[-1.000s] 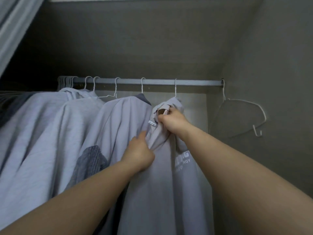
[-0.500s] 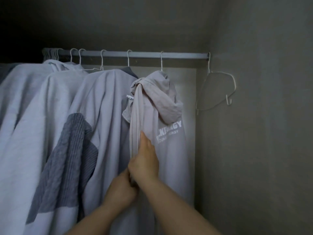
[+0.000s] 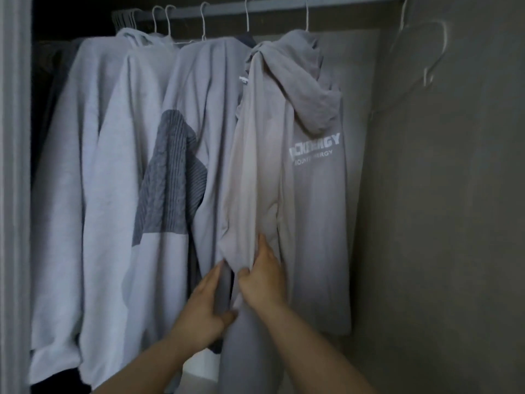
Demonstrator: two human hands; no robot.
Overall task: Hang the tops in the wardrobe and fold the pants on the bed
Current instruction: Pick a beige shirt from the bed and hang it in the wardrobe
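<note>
My right hand [image 3: 262,280] is on the pale grey-beige hooded sweatshirt [image 3: 306,194], soft matte jersey with white block lettering printed across its back. It hangs from a thin white wire hanger [image 3: 306,15] at the right end of the grey metal rail [image 3: 284,7], its hood slumped in loose folds below the collar. My thumb and fingers [image 3: 262,248] are curled round a bunched fold of the sweatshirt's front edge, pinching the cloth low down, where it gathers into long vertical creases.

My left hand [image 3: 203,311] is just beside and below the right one. Its fingers are bent round a darker grey, smooth tube of fabric [image 3: 250,345], which looks like a sleeve, hanging straight down under my right wrist; I cannot tell which garment it belongs to.

To the left on the rail, touching the hooded sweatshirt, hangs a light grey fleecy top with a dark grey cable-knit panel [image 3: 170,180], ribbed and rope-textured against the plain cloth. Next to it hang two more pale grey fleece sweatshirts [image 3: 71,166], thick and slightly fuzzy, shoulder pressed to shoulder. A cluster of bare white wire hooks [image 3: 125,19] sits at the left end of the rail.

At the rail's far right, an empty white wire hanger [image 3: 420,52] hangs against the flat grey wardrobe side wall [image 3: 454,223].
</note>
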